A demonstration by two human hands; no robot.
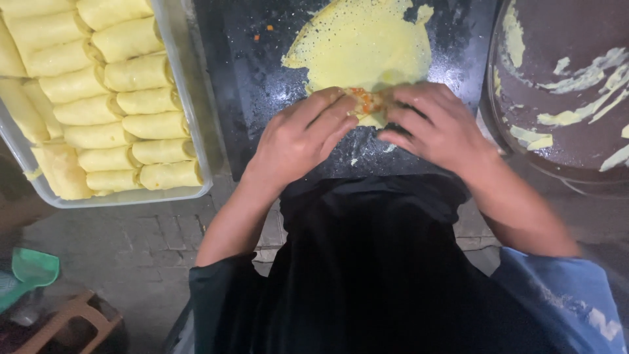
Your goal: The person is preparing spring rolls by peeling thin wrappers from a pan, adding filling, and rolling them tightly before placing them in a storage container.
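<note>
Rolling a thin yellow crepe over its orange filling on the dark worktop.
Left hand and right hand pinch the near edge, fold just begun; most lies flat. Tray of finished rolls crowds left, pan right.

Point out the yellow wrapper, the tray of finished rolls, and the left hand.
yellow wrapper (360, 42), head view, flat middle of the sheet.
tray (194, 131), head view, right clear rim.
left hand (298, 141), head view, back of the hand.
</note>
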